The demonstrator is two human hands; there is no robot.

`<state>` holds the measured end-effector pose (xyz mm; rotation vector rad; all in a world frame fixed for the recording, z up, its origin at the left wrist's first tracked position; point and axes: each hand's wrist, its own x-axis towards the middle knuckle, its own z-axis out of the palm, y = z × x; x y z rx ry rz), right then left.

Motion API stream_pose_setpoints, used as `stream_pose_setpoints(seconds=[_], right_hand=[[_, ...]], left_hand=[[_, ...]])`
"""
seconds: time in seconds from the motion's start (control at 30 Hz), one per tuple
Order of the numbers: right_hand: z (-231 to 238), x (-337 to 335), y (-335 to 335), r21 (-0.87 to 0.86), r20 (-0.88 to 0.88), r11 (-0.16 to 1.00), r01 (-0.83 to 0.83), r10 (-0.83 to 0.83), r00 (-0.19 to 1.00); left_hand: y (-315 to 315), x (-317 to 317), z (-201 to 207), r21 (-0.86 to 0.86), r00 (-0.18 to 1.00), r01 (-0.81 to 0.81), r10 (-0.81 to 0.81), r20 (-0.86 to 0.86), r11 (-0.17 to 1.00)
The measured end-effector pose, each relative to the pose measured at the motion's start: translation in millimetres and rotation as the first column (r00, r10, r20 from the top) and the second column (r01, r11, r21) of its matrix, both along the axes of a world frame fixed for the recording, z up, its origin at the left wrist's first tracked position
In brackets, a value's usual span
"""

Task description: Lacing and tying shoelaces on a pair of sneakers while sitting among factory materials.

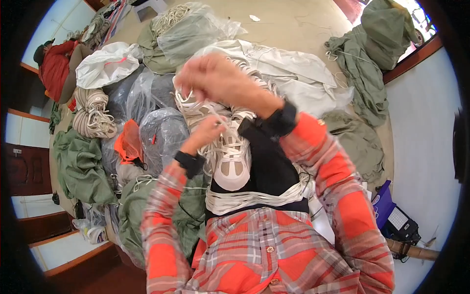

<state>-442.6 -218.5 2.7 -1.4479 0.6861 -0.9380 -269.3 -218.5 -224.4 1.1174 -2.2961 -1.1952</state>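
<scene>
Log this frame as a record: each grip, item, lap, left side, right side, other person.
left grip: closed on a white lace above the sneaker
right grip: raised, motion-blurred; hold unclear
item: pale sneaker, toe toward the wearer
lap: band of white laces across black cloth
left side: orange bag, striped sneakers, green sack
right side: dark green sack
other person: red jacket, upper left
</scene>
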Motion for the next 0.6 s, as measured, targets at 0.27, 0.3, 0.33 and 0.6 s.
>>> stream_pose_setpoints(seconds=[0.27, 0.3, 0.33, 0.6], right_hand=[[102, -134, -30, -0.131, 0.290, 0.736, 0.664, -0.612, 0.736], [109, -172, -40, -0.160, 0.336, 0.824, 0.543, -0.472, 0.815], [118, -222, -43, -0.199, 0.368, 0.882, 0.427, -0.337, 0.867], [88, -314, 24, -0.597, -0.044, 0.227, 0.769, -0.967, 0.251]], left_hand=[[42, -22, 3, -0.250, 0.958, -0.281, 0.257, -0.126, 0.926], [36, -20, 0, -0.174, 0.964, -0.250, 0.229, -0.133, 0.952], [31, -27, -3, -0.095, 0.972, -0.197, 0.182, -0.150, 0.976], [25, -34, -13, 0.025, 0.940, -0.241, 0.240, -0.244, 0.970]])
